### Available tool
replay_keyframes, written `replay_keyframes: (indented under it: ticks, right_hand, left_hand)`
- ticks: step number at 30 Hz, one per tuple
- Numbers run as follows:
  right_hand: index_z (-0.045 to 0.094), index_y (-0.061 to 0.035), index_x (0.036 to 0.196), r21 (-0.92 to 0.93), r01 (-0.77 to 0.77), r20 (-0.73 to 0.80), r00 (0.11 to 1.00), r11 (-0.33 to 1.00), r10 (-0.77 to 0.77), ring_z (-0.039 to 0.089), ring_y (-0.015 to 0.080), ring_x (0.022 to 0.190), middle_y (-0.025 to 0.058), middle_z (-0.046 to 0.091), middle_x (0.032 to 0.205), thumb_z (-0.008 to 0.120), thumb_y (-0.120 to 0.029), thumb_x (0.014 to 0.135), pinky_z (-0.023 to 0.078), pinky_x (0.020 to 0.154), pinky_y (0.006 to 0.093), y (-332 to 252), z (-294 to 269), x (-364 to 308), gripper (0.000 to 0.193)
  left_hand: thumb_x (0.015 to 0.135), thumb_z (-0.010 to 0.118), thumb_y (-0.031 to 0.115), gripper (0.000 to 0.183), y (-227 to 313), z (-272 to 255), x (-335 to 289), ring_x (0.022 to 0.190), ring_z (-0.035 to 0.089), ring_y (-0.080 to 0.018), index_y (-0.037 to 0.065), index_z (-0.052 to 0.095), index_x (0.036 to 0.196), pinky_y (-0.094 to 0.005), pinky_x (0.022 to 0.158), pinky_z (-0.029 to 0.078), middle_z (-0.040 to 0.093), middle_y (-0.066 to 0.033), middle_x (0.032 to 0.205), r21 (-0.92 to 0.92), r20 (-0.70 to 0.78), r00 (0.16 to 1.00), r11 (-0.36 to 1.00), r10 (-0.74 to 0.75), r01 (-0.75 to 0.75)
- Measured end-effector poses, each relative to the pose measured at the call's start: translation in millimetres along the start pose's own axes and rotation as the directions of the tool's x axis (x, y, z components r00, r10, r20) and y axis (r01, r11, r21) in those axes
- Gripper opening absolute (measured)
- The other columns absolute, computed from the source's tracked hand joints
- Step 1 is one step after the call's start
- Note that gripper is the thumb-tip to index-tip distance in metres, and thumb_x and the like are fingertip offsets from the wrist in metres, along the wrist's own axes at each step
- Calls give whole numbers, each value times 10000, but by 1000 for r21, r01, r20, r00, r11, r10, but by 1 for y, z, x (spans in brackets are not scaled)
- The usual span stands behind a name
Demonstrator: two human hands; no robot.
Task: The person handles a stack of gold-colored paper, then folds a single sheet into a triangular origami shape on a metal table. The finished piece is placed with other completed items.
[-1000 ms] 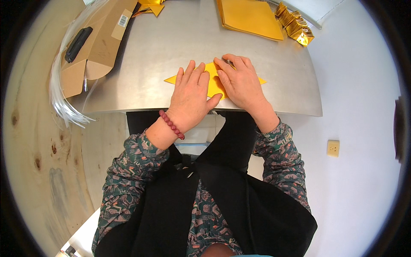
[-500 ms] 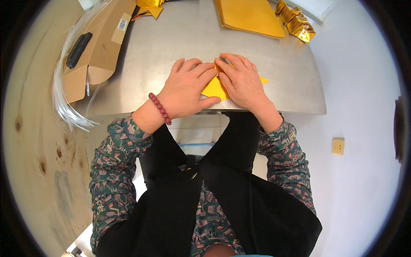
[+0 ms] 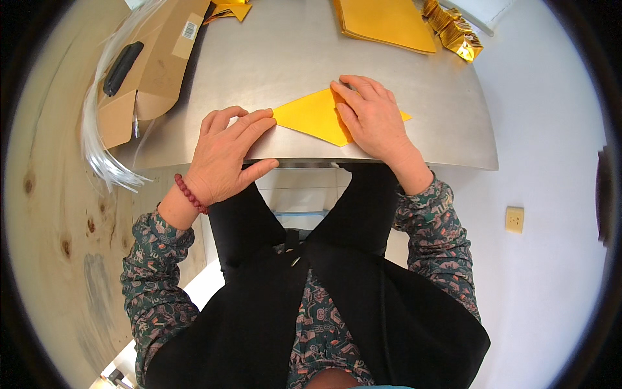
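A folded sheet of yellow paper (image 3: 315, 118) lies flat on the metal table (image 3: 272, 65) near its front edge, its outline tapering to a point at the left and another at the right. My left hand (image 3: 232, 142) touches the left tip with its fingertips; the fingers are stretched out and the thumb stands apart. Across the right part of the paper lies my right hand (image 3: 372, 117), fingers extended and pressing down, hiding part of the sheet. Neither hand grips the paper.
At the left stands an open cardboard box (image 3: 155, 71) with a black strip and a bundle of clear plastic strands (image 3: 97, 129). A stack of gold paper (image 3: 385, 26) lies at the back right, beside folded gold pieces (image 3: 457, 35). More gold folded paper (image 3: 232, 10) is at the far left.
My left hand has slid left and toward me, from the middle of the paper to its left tip, uncovering the yellow surface. My right hand has stayed nearly in place.
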State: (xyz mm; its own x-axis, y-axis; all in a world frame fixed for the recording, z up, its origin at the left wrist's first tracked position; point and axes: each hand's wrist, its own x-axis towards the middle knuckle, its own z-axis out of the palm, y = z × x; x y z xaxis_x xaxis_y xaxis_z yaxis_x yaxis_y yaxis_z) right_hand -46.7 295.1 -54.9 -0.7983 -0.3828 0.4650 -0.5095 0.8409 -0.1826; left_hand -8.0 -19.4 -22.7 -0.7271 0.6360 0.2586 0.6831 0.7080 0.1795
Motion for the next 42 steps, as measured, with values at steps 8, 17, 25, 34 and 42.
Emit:
replay_keyframes:
  ticks: [8,17,25,34,42]
  right_hand:
    - [691,-104,1350,2,17,10,1000,1000,-17,569,299,1325,88,647,1384,648,-247,1000,455,1093,467,-1,-5,1,380]
    - [636,-98,1433,166,106,-17,994,981,-104,531,343,1406,119,609,1486,710,-201,951,387,1204,503,-2,-28,0,499]
    - [672,-103,1354,319,122,254,944,940,-209,567,318,1397,93,653,1452,786,-222,900,323,1259,571,4,-58,-30,482]
    - [709,-123,1260,315,203,205,939,927,-275,620,289,1298,55,701,1349,814,-220,871,384,1227,550,4,-54,-34,414]
    - [718,-111,1168,262,275,158,933,925,-322,638,272,1231,54,716,1225,756,-165,917,398,1212,547,2,-61,-22,259]
  left_hand:
    - [956,729,327,540,11,14,25,1447,470,-358,69,634,1421,-484,1192,390,582,-104,1537,-134,-147,982,982,115,-135]
    - [961,733,353,575,11,28,31,1413,510,-322,65,618,1446,-464,1189,392,595,-114,1511,-118,-91,990,986,105,-116]
    - [956,739,374,589,14,29,28,1394,516,-327,68,621,1446,-466,1179,401,600,-112,1501,-115,-102,989,987,105,-116]
    - [906,791,364,578,31,26,7,1343,546,-311,69,649,1382,-451,1121,443,617,-85,1450,-82,-135,987,992,85,-97]
    - [862,819,292,665,39,27,-1,1353,530,-332,62,608,1449,-466,1122,438,581,-111,1486,-111,-112,991,991,68,-80]
